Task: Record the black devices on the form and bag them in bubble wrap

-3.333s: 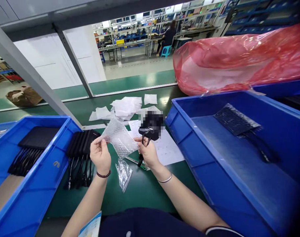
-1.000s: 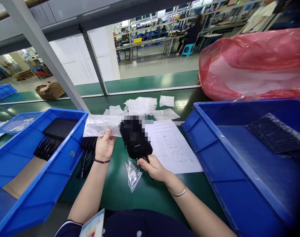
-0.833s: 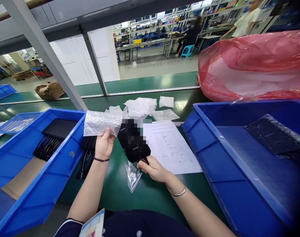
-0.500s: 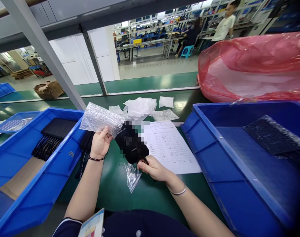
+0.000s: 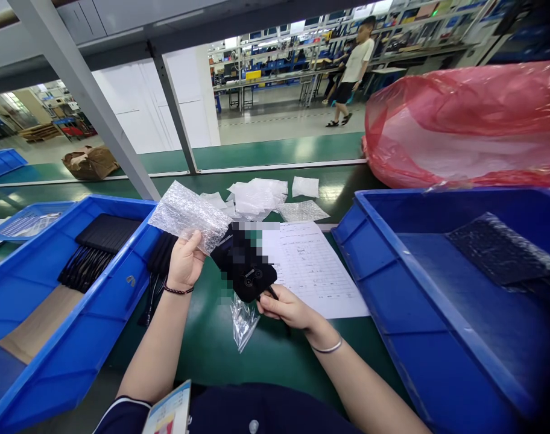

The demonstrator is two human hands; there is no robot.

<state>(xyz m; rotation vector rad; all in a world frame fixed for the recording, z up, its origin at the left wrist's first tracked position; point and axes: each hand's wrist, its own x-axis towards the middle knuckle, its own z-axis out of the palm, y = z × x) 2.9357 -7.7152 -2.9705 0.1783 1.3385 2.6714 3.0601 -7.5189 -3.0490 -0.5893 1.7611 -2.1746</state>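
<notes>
My left hand (image 5: 187,260) is closed on a bubble wrap bag (image 5: 184,211), with the thumb over its near edge. My right hand (image 5: 284,306) grips a flat black device (image 5: 259,283) at its lower end, where a black cable (image 5: 273,293) comes out. White print and ring marks show on the device; part of it is blurred out. Its far end meets the mouth of the bag; how far it reaches inside I cannot tell. Below it a crumpled clear plastic piece (image 5: 244,328) lies on the green bench (image 5: 221,361).
A blue bin (image 5: 98,313) on the left holds several black devices (image 5: 107,232). More black pieces lie beside it. The right blue bin (image 5: 392,289) holds a bubble-wrapped item (image 5: 501,250). Printed sheets (image 5: 320,271), bubble bags (image 5: 257,196) and a pink plastic bag (image 5: 460,120) lie behind.
The device and my right hand have shifted slightly right, and the bubble wrap bag has tilted a little. In the background a person has walked to the left.
</notes>
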